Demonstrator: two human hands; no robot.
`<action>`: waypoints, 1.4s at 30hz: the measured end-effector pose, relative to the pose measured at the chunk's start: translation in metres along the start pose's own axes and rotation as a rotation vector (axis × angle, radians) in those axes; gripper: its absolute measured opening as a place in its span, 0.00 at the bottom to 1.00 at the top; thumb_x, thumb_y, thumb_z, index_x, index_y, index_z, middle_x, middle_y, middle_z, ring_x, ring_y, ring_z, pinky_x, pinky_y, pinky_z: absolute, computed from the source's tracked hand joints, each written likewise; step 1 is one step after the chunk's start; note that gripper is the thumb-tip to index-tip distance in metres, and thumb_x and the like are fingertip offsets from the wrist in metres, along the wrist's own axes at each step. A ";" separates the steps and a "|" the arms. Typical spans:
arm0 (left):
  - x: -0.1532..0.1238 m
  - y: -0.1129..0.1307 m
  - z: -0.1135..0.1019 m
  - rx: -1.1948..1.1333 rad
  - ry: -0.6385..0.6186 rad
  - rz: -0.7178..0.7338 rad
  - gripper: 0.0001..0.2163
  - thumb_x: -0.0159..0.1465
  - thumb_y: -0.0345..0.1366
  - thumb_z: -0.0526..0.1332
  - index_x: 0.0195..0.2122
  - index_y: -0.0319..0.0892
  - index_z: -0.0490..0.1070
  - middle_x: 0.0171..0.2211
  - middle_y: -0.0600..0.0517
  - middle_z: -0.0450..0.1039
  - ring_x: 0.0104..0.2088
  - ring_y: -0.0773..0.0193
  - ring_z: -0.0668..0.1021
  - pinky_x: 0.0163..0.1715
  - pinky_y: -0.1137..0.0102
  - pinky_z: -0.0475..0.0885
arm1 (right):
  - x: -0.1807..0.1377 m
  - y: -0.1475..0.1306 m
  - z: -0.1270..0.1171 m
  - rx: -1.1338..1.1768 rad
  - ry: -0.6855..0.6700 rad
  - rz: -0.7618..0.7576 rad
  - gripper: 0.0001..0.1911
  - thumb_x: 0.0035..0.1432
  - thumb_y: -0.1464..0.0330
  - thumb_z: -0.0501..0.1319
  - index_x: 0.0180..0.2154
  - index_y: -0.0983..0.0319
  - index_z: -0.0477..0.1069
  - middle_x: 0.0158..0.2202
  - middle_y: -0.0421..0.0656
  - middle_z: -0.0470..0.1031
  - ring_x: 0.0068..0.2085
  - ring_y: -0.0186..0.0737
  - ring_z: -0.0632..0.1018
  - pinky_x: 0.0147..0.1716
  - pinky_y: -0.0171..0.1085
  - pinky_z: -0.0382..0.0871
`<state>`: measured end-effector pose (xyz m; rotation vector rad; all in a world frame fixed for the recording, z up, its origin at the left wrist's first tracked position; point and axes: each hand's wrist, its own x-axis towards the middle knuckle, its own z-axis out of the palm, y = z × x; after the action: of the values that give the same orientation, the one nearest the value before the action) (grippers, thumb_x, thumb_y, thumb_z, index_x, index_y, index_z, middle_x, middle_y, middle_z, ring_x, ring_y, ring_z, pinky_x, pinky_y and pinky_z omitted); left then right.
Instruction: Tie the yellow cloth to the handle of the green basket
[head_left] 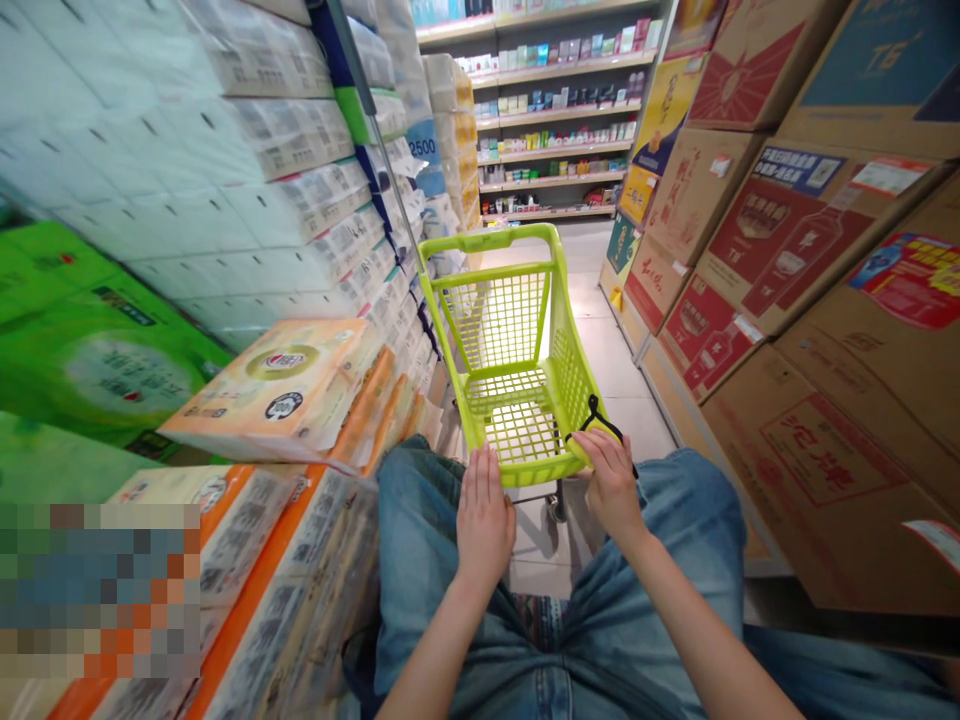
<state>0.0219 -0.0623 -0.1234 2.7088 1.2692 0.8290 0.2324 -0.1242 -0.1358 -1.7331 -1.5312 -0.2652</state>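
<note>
At the near rim of the yellow-green cart (574, 345), the seated person's left hand (484, 515) rests on the left corner, its grip wide: fingers straight and together, laid over the edge and not visibly curled round it. At the cart's near right corner, the right hand (613, 485) bends its fingers over a yellowish piece with a black cord (604, 415); from where I stand, I cannot tell how firmly that grip closes. The cart stands just ahead of the person's knees (690, 500), mesh floor (517, 425) facing up. To steady it well, hook both sets of fingers around the rim, load the two corners evenly, and guide the cord away from the wheel (556, 508) under the near edge. At the cart's far left corner, a metal pole (396, 185) slants upward; allow clearance from the stacked packs (300, 140) on the cart's left. On its right, cardboard cartons (802, 235) line the aisle; beyond its far end stand stocked shelves (559, 120).
</note>
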 end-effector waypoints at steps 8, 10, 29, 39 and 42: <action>0.003 0.002 -0.001 0.038 -0.022 0.011 0.40 0.60 0.22 0.53 0.72 0.36 0.35 0.69 0.38 0.53 0.71 0.50 0.53 0.66 0.53 0.60 | 0.000 0.007 0.006 0.010 0.028 -0.009 0.32 0.57 0.80 0.47 0.61 0.58 0.64 0.55 0.46 0.73 0.61 0.46 0.68 0.68 0.58 0.45; 0.004 0.003 -0.001 0.040 -0.024 0.012 0.40 0.60 0.22 0.53 0.72 0.36 0.34 0.70 0.38 0.52 0.71 0.50 0.53 0.66 0.52 0.60 | -0.001 0.008 0.007 0.010 0.042 -0.014 0.32 0.56 0.81 0.47 0.60 0.58 0.64 0.55 0.46 0.73 0.61 0.46 0.67 0.68 0.57 0.45; 0.004 -0.001 -0.001 0.102 -0.065 0.042 0.42 0.59 0.21 0.53 0.71 0.33 0.31 0.71 0.38 0.48 0.71 0.53 0.49 0.68 0.55 0.58 | -0.015 -0.075 0.037 -0.061 -0.100 0.024 0.43 0.55 0.84 0.44 0.71 0.60 0.43 0.68 0.47 0.61 0.71 0.43 0.53 0.68 0.56 0.47; 0.004 -0.013 -0.005 0.139 -0.075 0.096 0.43 0.58 0.21 0.52 0.72 0.36 0.29 0.71 0.41 0.48 0.71 0.54 0.51 0.67 0.56 0.59 | -0.014 -0.033 0.010 -0.127 -0.189 -0.119 0.46 0.55 0.86 0.44 0.71 0.56 0.37 0.69 0.45 0.58 0.71 0.39 0.53 0.68 0.52 0.50; 0.003 -0.012 -0.013 0.136 -0.086 0.119 0.43 0.58 0.21 0.52 0.71 0.35 0.28 0.71 0.42 0.48 0.71 0.55 0.51 0.67 0.57 0.59 | -0.013 0.007 -0.013 -0.160 -0.127 -0.013 0.46 0.54 0.86 0.44 0.71 0.54 0.38 0.70 0.46 0.57 0.71 0.41 0.53 0.68 0.55 0.49</action>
<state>0.0087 -0.0543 -0.1140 2.9166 1.1993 0.6493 0.2402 -0.1422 -0.1378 -1.8957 -1.6512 -0.2962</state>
